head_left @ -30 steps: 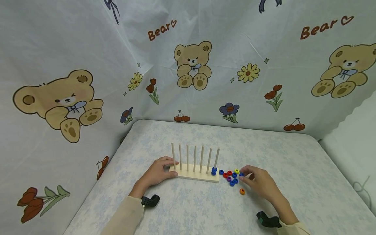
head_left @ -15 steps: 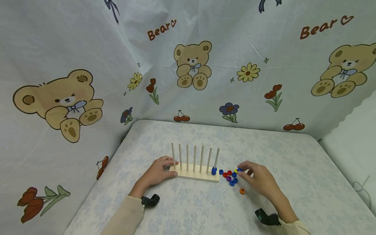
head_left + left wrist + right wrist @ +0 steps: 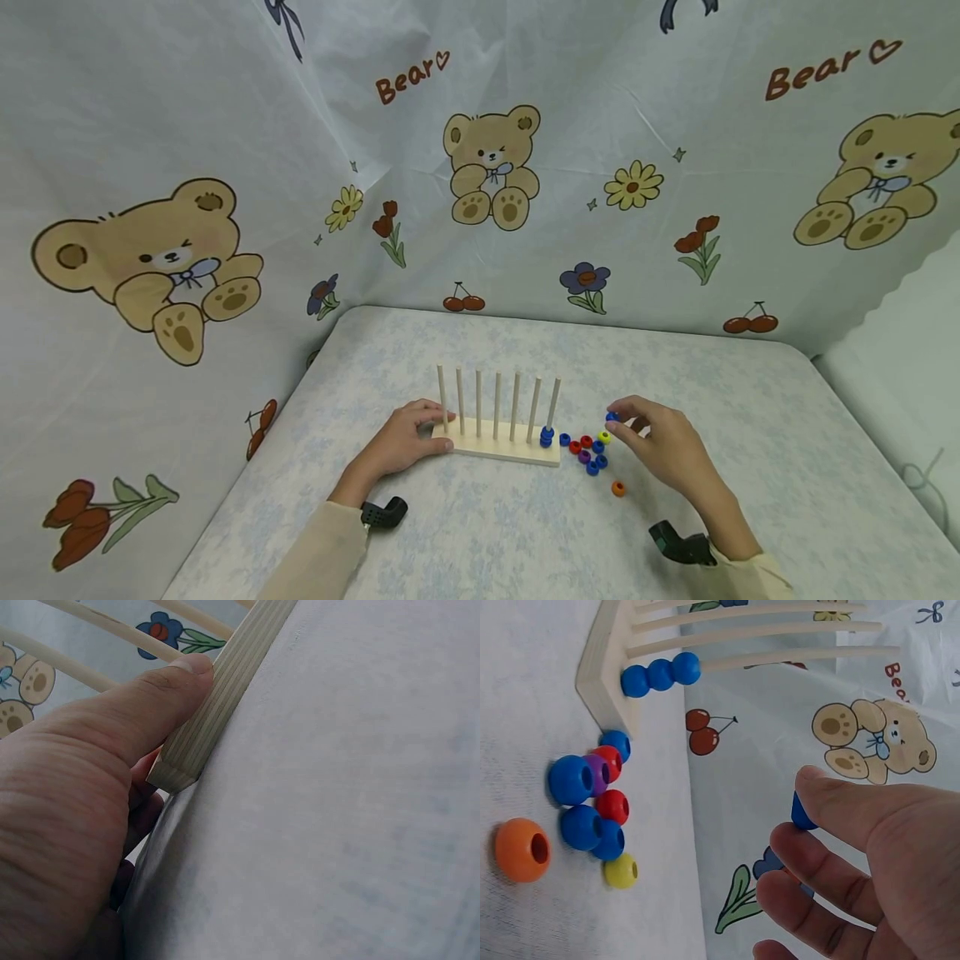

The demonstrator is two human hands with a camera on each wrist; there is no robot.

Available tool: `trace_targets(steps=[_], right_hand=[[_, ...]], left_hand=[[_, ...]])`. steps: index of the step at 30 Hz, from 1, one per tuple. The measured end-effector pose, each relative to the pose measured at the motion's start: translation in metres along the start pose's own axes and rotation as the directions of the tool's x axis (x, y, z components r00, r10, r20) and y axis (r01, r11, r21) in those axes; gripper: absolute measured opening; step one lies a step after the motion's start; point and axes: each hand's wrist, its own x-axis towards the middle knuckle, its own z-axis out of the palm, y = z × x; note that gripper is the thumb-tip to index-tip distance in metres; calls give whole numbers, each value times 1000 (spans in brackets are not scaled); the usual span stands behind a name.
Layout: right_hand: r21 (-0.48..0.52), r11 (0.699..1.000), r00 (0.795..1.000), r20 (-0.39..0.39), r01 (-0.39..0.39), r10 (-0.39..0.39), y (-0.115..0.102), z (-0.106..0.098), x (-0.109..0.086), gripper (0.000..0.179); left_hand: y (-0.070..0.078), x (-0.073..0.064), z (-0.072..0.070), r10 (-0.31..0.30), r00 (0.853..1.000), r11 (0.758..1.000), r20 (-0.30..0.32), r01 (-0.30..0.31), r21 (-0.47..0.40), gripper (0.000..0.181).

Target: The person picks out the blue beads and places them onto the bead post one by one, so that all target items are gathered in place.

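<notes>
A wooden peg board (image 3: 495, 442) with a row of upright pegs stands mid-table. My left hand (image 3: 405, 436) grips its left end, the thumb (image 3: 161, 697) along the front edge and the fingers partly hidden behind. On the rightmost peg sit three blue beads (image 3: 660, 675). Just above the loose beads, my right hand (image 3: 663, 442) pinches a blue bead (image 3: 802, 814) between thumb and fingertips, held off the table.
Loose beads lie right of the board: several blue (image 3: 571, 780), two red (image 3: 613, 806), a purple (image 3: 584, 457) and a yellow one (image 3: 621, 871). An orange bead (image 3: 618, 488) lies nearer the front. A bear-print cloth (image 3: 495, 250) hangs behind the table.
My right hand has lifted the blue bead off the table, up and slightly left past the yellow bead. The left hand and the peg board have stayed put.
</notes>
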Motion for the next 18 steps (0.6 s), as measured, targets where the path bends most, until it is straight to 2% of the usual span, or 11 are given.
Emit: trace_targets(steps=[18], right_hand=[[27,998,996,-76,58,-56,-14,-9,9,23]], left_hand=[[0,-1,0,-7,1000,1000,2,7,9,45]])
